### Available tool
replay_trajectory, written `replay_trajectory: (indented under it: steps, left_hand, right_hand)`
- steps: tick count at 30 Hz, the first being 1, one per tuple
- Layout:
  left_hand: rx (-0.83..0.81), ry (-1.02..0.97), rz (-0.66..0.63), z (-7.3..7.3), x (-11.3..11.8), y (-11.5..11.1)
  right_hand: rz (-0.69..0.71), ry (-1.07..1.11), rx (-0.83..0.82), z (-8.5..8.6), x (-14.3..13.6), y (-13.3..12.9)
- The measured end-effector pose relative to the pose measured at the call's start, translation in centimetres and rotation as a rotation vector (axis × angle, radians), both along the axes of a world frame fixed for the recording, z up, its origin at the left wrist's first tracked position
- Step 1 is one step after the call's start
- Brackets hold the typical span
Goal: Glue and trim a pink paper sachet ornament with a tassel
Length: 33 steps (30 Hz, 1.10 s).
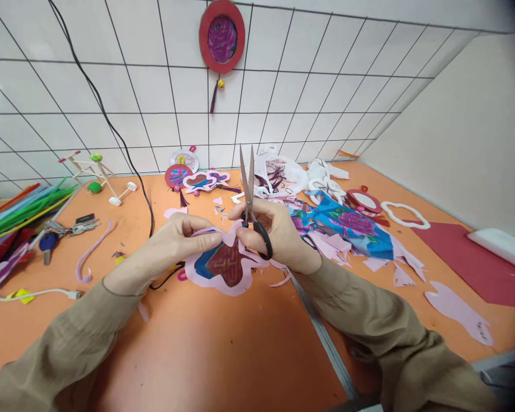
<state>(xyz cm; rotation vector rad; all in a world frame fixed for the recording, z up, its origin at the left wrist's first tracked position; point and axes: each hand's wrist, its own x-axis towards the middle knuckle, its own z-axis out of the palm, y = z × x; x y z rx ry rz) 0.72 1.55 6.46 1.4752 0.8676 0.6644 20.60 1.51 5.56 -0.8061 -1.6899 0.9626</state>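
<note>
My left hand (189, 237) pinches the upper left edge of a pink paper cutout (236, 284) with a wavy outline. In the cutout's middle shows a blue and dark red patterned piece (227, 264). Black-handled scissors (248, 183) rest in my right hand (283, 234), their blades slightly apart and pointing up, away from the paper. That hand's thumb and finger also touch the cutout's upper right edge. Both hands hold the cutout above the orange table (223, 355). Small paper scraps (220, 210) lie just behind it.
Blue floral fabric (352, 223) and pink paper offcuts lie to the right, near red paper (467, 257). Finished-looking round and wavy ornaments (201, 181) sit at the back. Keys (81, 226), coloured pipe cleaners (26, 212) and a stick model (92, 174) are left. A black cable (111, 123) hangs down.
</note>
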Motion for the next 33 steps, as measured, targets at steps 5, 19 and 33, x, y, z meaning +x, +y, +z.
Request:
replay_trajectory:
  steps: [5, 19, 33]
  left_hand:
    - [-0.063, -0.042, 0.012, 0.7, 0.2, -0.2]
    - [-0.036, -0.096, 0.051, 0.3, 0.3, 0.3]
    - [-0.081, -0.110, 0.265, -0.3, 0.0, 1.3]
  right_hand:
    - [-0.006, 0.002, 0.026, -0.2, 0.1, 0.0]
    - [-0.057, 0.067, -0.034, -0.4, 0.0, 0.4]
    - [-0.092, 0.020, -0.056, -0.5, 0.0, 0.6]
